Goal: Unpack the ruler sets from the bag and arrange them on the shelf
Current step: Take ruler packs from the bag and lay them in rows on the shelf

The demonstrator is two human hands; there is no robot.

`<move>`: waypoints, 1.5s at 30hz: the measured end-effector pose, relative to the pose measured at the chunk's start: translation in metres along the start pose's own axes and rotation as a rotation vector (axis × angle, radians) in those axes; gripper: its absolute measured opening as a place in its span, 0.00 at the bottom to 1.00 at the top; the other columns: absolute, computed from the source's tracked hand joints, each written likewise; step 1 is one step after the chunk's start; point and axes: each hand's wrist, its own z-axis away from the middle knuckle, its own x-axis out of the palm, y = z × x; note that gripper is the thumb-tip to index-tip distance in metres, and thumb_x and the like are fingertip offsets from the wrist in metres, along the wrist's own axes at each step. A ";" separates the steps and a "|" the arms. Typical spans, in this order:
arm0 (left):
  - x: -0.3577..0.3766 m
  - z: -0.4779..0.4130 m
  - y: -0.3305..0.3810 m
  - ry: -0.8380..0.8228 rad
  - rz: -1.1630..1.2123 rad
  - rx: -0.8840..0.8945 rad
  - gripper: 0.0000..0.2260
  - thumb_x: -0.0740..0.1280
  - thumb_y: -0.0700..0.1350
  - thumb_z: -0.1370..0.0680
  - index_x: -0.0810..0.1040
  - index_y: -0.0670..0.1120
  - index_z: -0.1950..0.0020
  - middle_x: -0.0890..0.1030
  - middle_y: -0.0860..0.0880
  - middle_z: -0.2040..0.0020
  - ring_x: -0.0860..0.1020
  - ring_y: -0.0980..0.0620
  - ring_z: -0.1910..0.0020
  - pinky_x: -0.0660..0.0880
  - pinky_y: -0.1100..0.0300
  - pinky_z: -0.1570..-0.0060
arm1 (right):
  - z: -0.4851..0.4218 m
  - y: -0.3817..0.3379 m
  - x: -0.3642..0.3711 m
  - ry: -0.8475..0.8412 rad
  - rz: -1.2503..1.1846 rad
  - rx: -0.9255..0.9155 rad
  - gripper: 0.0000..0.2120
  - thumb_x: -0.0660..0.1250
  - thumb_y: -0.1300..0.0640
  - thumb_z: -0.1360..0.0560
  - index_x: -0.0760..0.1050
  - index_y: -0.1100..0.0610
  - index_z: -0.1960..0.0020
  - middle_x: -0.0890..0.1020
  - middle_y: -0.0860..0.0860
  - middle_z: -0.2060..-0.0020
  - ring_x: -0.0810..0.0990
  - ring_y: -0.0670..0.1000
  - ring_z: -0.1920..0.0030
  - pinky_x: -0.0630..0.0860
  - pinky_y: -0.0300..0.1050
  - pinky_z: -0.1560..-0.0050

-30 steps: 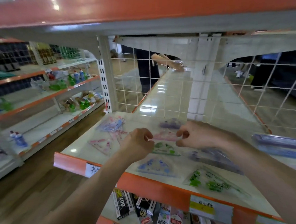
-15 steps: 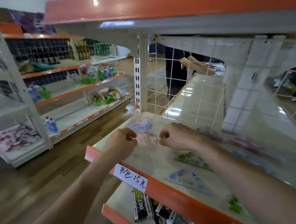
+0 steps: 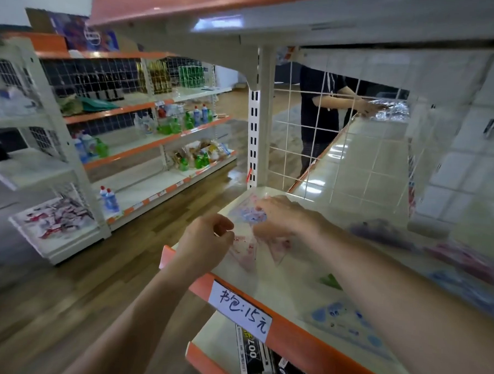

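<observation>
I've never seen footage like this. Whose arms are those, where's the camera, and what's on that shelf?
No machine here: these are a person's bare arms, filmed by one wide-angle camera worn on their head, looking forward and down. The left hand and right hand together hold a red ruler set in a clear packet just above the shelf. Lying on it are a blue ruler set near the front, a green ruler set and, farther back, a blurred purple ruler set. A handwritten price label sits on the orange front edge. Beyond the wire grid stands another person.
</observation>
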 end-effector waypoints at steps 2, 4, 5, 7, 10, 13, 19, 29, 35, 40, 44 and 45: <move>0.001 0.000 0.000 0.003 0.006 -0.006 0.06 0.65 0.45 0.23 0.78 0.52 0.47 0.79 0.53 0.50 0.78 0.54 0.52 0.78 0.57 0.51 | 0.001 0.001 -0.004 -0.028 -0.033 -0.016 0.25 0.64 0.52 0.28 0.66 0.55 0.32 0.73 0.55 0.39 0.74 0.56 0.42 0.72 0.48 0.49; 0.002 -0.001 0.001 0.007 0.009 -0.010 0.06 0.65 0.45 0.23 0.78 0.52 0.47 0.79 0.53 0.50 0.78 0.54 0.52 0.78 0.55 0.50 | 0.003 0.003 -0.005 -0.018 -0.004 -0.041 0.20 0.64 0.54 0.27 0.70 0.57 0.36 0.75 0.55 0.42 0.76 0.56 0.45 0.73 0.48 0.50; 0.003 -0.001 0.002 0.006 0.016 -0.013 0.06 0.65 0.45 0.23 0.78 0.52 0.47 0.79 0.53 0.50 0.78 0.54 0.52 0.78 0.55 0.50 | 0.003 0.004 -0.006 -0.002 0.010 -0.050 0.17 0.64 0.56 0.27 0.72 0.58 0.39 0.76 0.55 0.44 0.77 0.56 0.47 0.74 0.48 0.50; 0.005 0.000 0.005 0.002 0.038 -0.018 0.06 0.65 0.45 0.22 0.78 0.51 0.47 0.78 0.53 0.51 0.78 0.53 0.53 0.79 0.55 0.51 | 0.004 0.005 -0.005 0.026 0.041 -0.062 0.11 0.63 0.58 0.28 0.74 0.58 0.46 0.78 0.54 0.50 0.77 0.56 0.51 0.73 0.45 0.55; 0.006 0.000 0.009 0.008 0.050 -0.012 0.05 0.65 0.46 0.22 0.78 0.51 0.47 0.78 0.53 0.51 0.78 0.53 0.53 0.79 0.55 0.51 | 0.004 0.005 -0.003 0.026 0.110 -0.071 0.17 0.64 0.46 0.26 0.75 0.57 0.43 0.78 0.52 0.47 0.77 0.54 0.48 0.70 0.45 0.57; 0.007 0.000 0.009 0.023 0.070 -0.009 0.05 0.65 0.46 0.22 0.78 0.51 0.48 0.78 0.54 0.53 0.78 0.54 0.53 0.78 0.57 0.53 | 0.001 0.004 -0.001 0.071 0.146 -0.057 0.24 0.59 0.37 0.25 0.73 0.57 0.44 0.76 0.54 0.43 0.75 0.55 0.43 0.67 0.46 0.55; 0.003 0.000 0.005 0.050 0.083 -0.005 0.03 0.65 0.46 0.22 0.77 0.53 0.51 0.77 0.55 0.54 0.78 0.54 0.52 0.78 0.55 0.51 | -0.006 -0.014 0.008 0.141 0.066 -0.009 0.25 0.64 0.42 0.26 0.71 0.61 0.39 0.73 0.56 0.43 0.72 0.56 0.43 0.65 0.46 0.54; -0.001 0.003 0.004 0.073 0.067 -0.011 0.03 0.65 0.46 0.22 0.76 0.53 0.54 0.77 0.56 0.57 0.76 0.54 0.54 0.76 0.58 0.53 | -0.001 -0.006 0.001 0.015 -0.120 0.078 0.14 0.69 0.50 0.31 0.66 0.55 0.64 0.70 0.49 0.68 0.71 0.49 0.67 0.63 0.41 0.72; -0.003 0.007 0.008 0.070 0.094 -0.028 0.02 0.64 0.47 0.22 0.76 0.53 0.52 0.78 0.55 0.54 0.75 0.55 0.55 0.75 0.57 0.54 | 0.004 0.007 -0.005 -0.041 -0.384 0.081 0.09 0.70 0.57 0.28 0.71 0.57 0.62 0.72 0.52 0.68 0.70 0.51 0.67 0.64 0.40 0.69; -0.003 0.010 0.013 0.061 0.169 -0.063 0.15 0.64 0.53 0.22 0.73 0.50 0.37 0.76 0.54 0.50 0.78 0.51 0.53 0.78 0.53 0.54 | 0.023 0.013 -0.028 -0.119 -0.693 -0.025 0.04 0.68 0.58 0.24 0.78 0.57 0.57 0.81 0.50 0.65 0.77 0.45 0.67 0.70 0.36 0.67; -0.002 0.013 0.019 0.077 0.333 -0.072 0.10 0.64 0.51 0.21 0.75 0.47 0.44 0.80 0.49 0.55 0.79 0.53 0.61 0.77 0.58 0.61 | 0.026 0.001 -0.035 -0.181 -0.837 -0.145 0.04 0.66 0.58 0.23 0.78 0.56 0.56 0.82 0.49 0.64 0.79 0.43 0.66 0.74 0.35 0.64; -0.003 0.014 0.021 0.097 0.369 -0.071 0.06 0.64 0.48 0.21 0.76 0.47 0.49 0.80 0.49 0.58 0.78 0.54 0.65 0.76 0.59 0.63 | 0.024 -0.001 -0.034 -0.155 -0.822 -0.147 0.05 0.65 0.58 0.22 0.79 0.57 0.54 0.82 0.49 0.63 0.79 0.44 0.65 0.74 0.36 0.63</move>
